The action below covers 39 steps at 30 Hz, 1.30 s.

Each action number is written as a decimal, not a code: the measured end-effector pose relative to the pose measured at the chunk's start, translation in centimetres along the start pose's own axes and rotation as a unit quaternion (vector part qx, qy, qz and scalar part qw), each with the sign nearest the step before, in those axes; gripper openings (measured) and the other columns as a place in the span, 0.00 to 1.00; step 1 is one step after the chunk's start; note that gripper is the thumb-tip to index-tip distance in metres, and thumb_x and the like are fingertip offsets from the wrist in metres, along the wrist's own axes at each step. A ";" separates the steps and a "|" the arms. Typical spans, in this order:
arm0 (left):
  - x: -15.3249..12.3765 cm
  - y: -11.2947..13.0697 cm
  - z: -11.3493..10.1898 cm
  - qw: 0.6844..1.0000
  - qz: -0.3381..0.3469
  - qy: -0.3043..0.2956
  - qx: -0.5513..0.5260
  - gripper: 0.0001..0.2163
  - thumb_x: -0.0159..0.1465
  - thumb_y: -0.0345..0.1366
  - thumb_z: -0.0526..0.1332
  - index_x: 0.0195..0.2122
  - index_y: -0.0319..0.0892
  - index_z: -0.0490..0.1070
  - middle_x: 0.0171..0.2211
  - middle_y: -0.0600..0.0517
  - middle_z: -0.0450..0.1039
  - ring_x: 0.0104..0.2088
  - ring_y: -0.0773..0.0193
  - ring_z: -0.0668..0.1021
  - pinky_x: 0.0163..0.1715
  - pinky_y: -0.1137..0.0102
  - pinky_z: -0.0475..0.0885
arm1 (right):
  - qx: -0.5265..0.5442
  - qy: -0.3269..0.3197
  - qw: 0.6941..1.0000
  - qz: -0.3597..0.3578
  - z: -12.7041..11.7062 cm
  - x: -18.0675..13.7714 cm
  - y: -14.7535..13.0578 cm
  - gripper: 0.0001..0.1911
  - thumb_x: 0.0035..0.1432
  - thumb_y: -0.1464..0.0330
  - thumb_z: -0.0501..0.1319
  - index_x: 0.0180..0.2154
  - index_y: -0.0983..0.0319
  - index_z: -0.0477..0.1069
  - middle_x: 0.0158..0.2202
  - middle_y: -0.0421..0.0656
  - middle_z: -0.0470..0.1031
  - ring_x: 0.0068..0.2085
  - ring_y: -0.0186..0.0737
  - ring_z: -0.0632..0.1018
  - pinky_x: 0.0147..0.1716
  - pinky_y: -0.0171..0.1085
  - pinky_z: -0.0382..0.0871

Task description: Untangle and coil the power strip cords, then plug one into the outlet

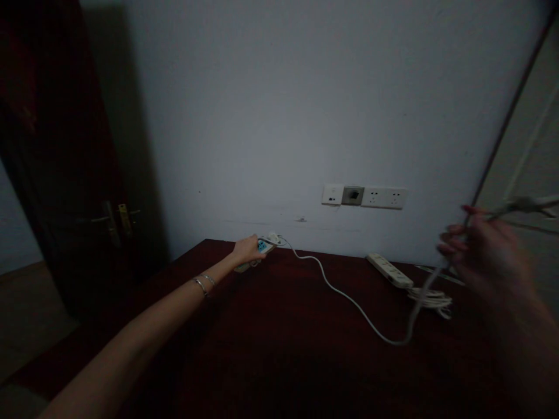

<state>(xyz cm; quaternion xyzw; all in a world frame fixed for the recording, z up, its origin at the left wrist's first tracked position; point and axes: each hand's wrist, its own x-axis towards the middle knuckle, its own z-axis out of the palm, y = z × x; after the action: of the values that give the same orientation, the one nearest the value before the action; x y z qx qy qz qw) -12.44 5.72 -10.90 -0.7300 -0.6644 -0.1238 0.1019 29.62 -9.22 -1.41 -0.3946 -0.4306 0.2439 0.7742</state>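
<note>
My left hand [247, 251] reaches far across the dark red table [271, 349] and grips a small white device with a blue face [263, 247] near the wall. A white cable [345, 295] runs from that device across the table and rises to my right hand [483, 256]. My right hand is raised at the right, blurred, with fingers curled round the cable, whose end [530, 205] sticks out past the hand.
A white power strip [389, 270] lies by the wall with a coiled cord [432, 299] beside it. Wall sockets [364, 196] sit above the table. A dark wooden door with brass handles [116, 221] stands at the left.
</note>
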 end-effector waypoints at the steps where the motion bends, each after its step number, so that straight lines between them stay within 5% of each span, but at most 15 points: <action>1: -0.1 0.5 -0.4 1.000 0.017 0.012 -0.003 0.29 0.49 0.53 0.59 0.46 0.38 0.64 0.42 0.40 0.72 0.42 0.49 0.75 0.38 0.63 0.69 | 0.036 -0.033 0.998 0.028 1.0 -0.4 0.6 0.10 0.57 0.64 0.57 0.42 0.55 0.67 0.20 0.38 0.65 0.16 0.26 0.60 0.14 0.28 0.53; 5: -0.4 1.9 -1.9 0.992 0.103 0.067 -0.016 0.28 0.51 0.51 0.60 0.48 0.39 0.61 0.43 0.41 0.70 0.42 0.51 0.74 0.40 0.63 0.67 | 0.080 -0.149 0.977 0.132 5.6 -1.9 3.8 0.10 0.55 0.63 0.57 0.38 0.61 0.69 0.16 0.37 0.65 0.14 0.25 0.57 0.10 0.25 0.46; 10: -0.7 2.8 -2.6 0.973 0.174 0.116 -0.098 0.29 0.50 0.42 0.63 0.52 0.43 0.58 0.50 0.46 0.65 0.48 0.55 0.71 0.45 0.66 0.66 | 0.053 -0.154 0.972 0.167 10.1 -3.0 8.9 0.08 0.59 0.66 0.52 0.30 0.62 0.66 0.24 0.45 0.76 0.27 0.35 0.76 0.29 0.32 0.71; 13: -1.1 3.8 -1.6 0.953 0.163 0.165 -0.195 0.29 0.50 0.37 0.63 0.53 0.42 0.57 0.50 0.47 0.64 0.50 0.59 0.69 0.48 0.68 0.65 | 0.031 -0.168 0.971 0.168 11.9 -4.2 12.3 0.11 0.59 0.62 0.52 0.28 0.61 0.64 0.26 0.45 0.77 0.32 0.37 0.78 0.34 0.35 0.71; 18: -2.4 6.1 0.9 0.919 0.108 0.230 -0.300 0.30 0.49 0.33 0.63 0.53 0.41 0.56 0.51 0.46 0.64 0.51 0.59 0.68 0.51 0.66 0.63 | 0.000 -0.218 0.959 0.184 13.9 -7.1 15.6 0.18 0.52 0.53 0.56 0.24 0.60 0.59 0.20 0.44 0.75 0.28 0.43 0.78 0.29 0.37 0.70; 24: -3.5 6.8 2.3 0.937 0.050 0.211 -0.273 0.30 0.49 0.37 0.64 0.54 0.44 0.57 0.52 0.47 0.65 0.51 0.57 0.68 0.51 0.63 0.62 | -0.012 -0.270 0.935 0.230 13.1 -8.7 15.2 0.17 0.50 0.53 0.56 0.25 0.60 0.59 0.11 0.38 0.67 0.14 0.37 0.70 0.16 0.34 0.64; 29: -3.7 5.7 2.4 0.962 0.017 0.195 -0.188 0.31 0.50 0.40 0.64 0.55 0.43 0.57 0.51 0.46 0.66 0.51 0.55 0.68 0.51 0.63 0.60 | -0.009 -0.210 0.949 0.236 11.0 -7.2 13.6 0.14 0.51 0.56 0.55 0.26 0.60 0.57 0.13 0.35 0.65 0.12 0.30 0.65 0.13 0.31 0.61; 35: -4.1 5.8 2.6 0.972 0.074 0.166 -0.151 0.30 0.52 0.41 0.62 0.56 0.43 0.56 0.53 0.45 0.64 0.53 0.56 0.66 0.53 0.62 0.57 | 0.063 -0.193 0.956 0.211 9.5 -5.0 9.8 0.15 0.48 0.57 0.59 0.28 0.60 0.57 0.15 0.36 0.68 0.11 0.24 0.56 0.10 0.25 0.47; 39: -4.0 6.4 3.0 0.961 0.101 0.130 -0.220 0.30 0.50 0.44 0.64 0.54 0.44 0.57 0.49 0.46 0.69 0.48 0.57 0.71 0.48 0.65 0.64 | 0.042 -0.248 0.948 0.195 9.0 -4.7 8.1 0.15 0.48 0.57 0.60 0.30 0.60 0.60 0.19 0.39 0.71 0.13 0.26 0.60 0.12 0.27 0.53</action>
<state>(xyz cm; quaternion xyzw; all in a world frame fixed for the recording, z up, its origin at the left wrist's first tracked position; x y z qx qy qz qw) -6.28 2.22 -14.89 -0.7755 -0.5244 -0.3497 0.0357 19.13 -4.37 -7.44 -0.3651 -0.5135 0.4980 0.5958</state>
